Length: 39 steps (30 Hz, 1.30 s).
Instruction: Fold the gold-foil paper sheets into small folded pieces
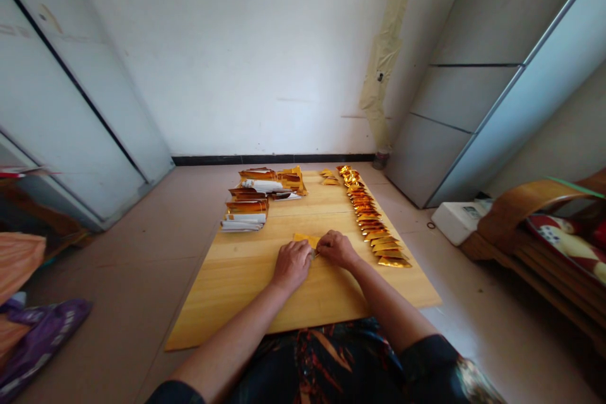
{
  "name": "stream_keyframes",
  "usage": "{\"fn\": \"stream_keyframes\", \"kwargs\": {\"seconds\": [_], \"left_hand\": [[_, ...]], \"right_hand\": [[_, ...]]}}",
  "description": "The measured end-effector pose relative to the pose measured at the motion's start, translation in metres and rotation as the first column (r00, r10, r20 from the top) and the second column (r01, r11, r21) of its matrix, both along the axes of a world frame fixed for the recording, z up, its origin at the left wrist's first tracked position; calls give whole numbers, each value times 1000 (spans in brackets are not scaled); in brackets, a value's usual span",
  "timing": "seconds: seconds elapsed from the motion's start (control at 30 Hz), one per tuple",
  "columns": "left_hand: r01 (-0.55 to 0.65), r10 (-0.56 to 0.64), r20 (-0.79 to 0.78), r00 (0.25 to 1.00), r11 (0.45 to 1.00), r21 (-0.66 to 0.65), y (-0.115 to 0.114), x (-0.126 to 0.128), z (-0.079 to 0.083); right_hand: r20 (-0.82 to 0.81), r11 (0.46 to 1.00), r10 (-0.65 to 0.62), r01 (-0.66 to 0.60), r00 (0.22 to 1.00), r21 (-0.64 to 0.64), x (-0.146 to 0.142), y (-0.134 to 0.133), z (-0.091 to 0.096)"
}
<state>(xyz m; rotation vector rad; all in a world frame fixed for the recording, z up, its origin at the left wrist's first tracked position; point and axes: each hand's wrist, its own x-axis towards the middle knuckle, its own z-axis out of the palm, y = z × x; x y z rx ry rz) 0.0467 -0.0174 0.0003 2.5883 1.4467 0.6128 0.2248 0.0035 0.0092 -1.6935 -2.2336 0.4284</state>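
Both hands are close together, the left hand [291, 265] and right hand [337, 249] pressing on a gold foil piece [303, 240] between them, its corner showing past their knuckles. It lies on a pine board [227, 303]. Farther along the board, folded gold triangles [374, 227] overlap in a row at the right, and stacked gold-and-white sheets [246, 214] sit at the left. On the floor [118, 265] to the right is a white box [459, 221], beside a wooden chair [516, 221] holding a patterned cushion [568, 243]. A purple bag [42, 341] lies far left, its contents hidden.
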Motion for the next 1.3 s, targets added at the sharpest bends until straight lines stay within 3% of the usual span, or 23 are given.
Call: {"fn": "stream_keyframes", "kwargs": {"seconds": [0.27,0.53,0.73,1.3], "left_hand": [[-8,8,-27,1000,1000,6,-2,0,-1],[140,-137,-88,987,990,24,3,-11,-5],[155,-151,-81,985,987,43,4,-14,-10],[155,-149,-95,984,987,54,4,-14,-12]], "right_hand": [[81,999,-36,34,996,26,-5,-5,2],[69,997,-49,44,996,69,-8,-8,-4],[49,991,-57,51,997,123,-9,-11,-9],[-208,991,-27,53,978,120,0,-6,-14]]}}
